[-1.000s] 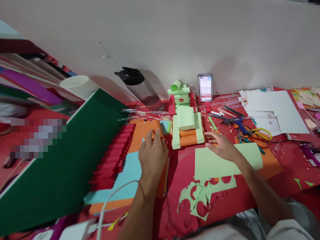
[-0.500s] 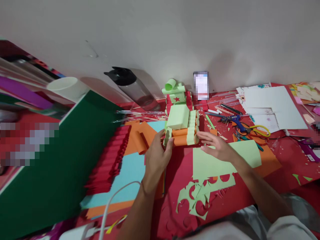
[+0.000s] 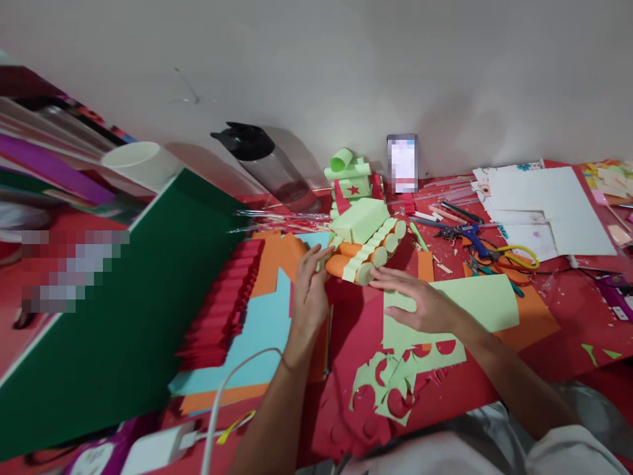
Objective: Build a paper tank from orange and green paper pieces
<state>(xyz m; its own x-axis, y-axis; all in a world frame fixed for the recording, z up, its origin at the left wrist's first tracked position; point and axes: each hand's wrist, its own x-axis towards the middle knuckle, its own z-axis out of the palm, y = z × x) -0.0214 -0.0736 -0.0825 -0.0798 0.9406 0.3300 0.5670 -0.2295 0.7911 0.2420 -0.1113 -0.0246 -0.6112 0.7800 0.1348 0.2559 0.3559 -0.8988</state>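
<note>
A paper tank model [image 3: 361,221], with a light-green box body, orange rolled-paper tubes and ridged green track strips, stands on the red table, turned at an angle. My left hand [image 3: 310,297] has its fingers and thumb at the model's near left corner, gripping it; the exact contact is partly hidden. My right hand [image 3: 420,303] is open, fingers stretched out, its fingertips against or very close to the front round wheel end. Behind this model sits a second green-and-red paper tank [image 3: 352,177] with a red star. Under my right hand lies a light-green paper sheet [image 3: 482,303].
Left are a green board [image 3: 128,316], folded red paper [image 3: 222,297] and blue paper [image 3: 252,336]. A bottle [image 3: 270,168] and a phone [image 3: 402,163] stand by the wall. Right lie a glue gun [image 3: 469,239] and yellow-handled pliers [image 3: 519,256]. Cut green scraps [image 3: 390,382] lie in front.
The near paper tank has turned, so its right-hand track and round wheel ends now face me more. My left fingers have shifted at its corner; my right hand has moved slightly left and nearer me.
</note>
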